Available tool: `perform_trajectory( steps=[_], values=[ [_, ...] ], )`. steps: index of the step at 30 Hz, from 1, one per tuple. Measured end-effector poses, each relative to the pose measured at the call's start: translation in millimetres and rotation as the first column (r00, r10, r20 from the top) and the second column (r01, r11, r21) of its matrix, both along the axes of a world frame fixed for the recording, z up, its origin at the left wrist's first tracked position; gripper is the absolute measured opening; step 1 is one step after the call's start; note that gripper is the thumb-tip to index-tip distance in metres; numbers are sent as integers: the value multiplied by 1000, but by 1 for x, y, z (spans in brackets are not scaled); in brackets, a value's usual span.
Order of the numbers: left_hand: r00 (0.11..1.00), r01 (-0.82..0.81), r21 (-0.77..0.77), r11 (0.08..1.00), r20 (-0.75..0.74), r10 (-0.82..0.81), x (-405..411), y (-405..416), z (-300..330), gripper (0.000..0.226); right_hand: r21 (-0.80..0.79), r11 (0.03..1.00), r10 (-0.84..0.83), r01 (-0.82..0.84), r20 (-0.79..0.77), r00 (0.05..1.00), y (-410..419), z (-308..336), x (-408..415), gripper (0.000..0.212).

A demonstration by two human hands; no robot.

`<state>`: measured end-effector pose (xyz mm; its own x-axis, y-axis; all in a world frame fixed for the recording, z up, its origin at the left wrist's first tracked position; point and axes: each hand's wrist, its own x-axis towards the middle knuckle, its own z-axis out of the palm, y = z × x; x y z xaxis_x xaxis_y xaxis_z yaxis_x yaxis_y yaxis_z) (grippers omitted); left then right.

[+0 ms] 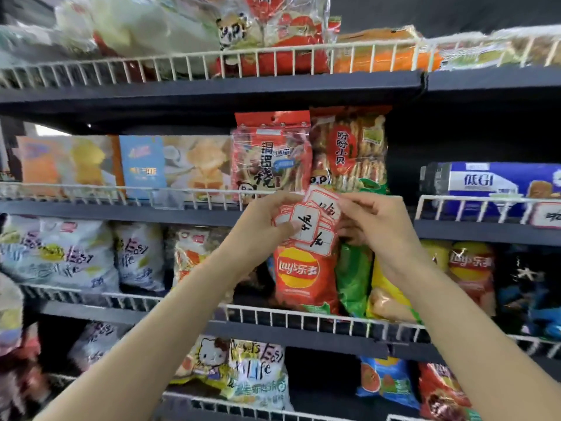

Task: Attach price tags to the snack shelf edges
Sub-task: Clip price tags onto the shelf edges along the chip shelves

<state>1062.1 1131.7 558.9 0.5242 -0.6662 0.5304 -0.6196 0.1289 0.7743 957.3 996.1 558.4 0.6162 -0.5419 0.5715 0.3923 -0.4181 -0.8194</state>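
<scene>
My left hand (267, 220) grips a fanned stack of red-and-white price tags (306, 229) with black handwriting, held in front of the middle shelf. My right hand (373, 220) pinches the topmost tag (324, 203) at its right edge, lifting it from the stack. Behind the hands runs the dark shelf edge (91, 209) with a white wire rail (91, 189). One tag (546, 214) hangs on the rail of the shelf section to the right. An empty clear tag holder (168, 199) sits on the rail to the left.
Snack bags and boxes fill several shelves: cracker packs (273, 159) above the hands, a red Lay's bag (303, 278) below them, a blue box (485, 180) at right. White wire rails front every shelf.
</scene>
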Motion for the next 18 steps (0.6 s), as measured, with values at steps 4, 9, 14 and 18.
perform_trajectory(
  steps=[4, 9, 14, 18],
  values=[
    [999, 38, -18, 999, -7, -39, 9, 7, -5, 31, -103, 993, -54, 54, 2, 999, 8, 1, -1, 19],
    [989, 59, -101, 993, -129, -72, 13, 4, -13, 31, -197, 980, -44, 36, -34, 998, 6, -5, 0, 27],
    [981, 81, -142, 987, -166, -104, 15, -2, -18, 31, -294, 952, -94, 86, -13, 995, 5, -9, 2, 23],
    [987, 82, -157, 984, -126, -102, 17, -6, -16, 32, -223, 974, -47, 33, -57, 997, 4, -2, 1, 18]
  ],
)
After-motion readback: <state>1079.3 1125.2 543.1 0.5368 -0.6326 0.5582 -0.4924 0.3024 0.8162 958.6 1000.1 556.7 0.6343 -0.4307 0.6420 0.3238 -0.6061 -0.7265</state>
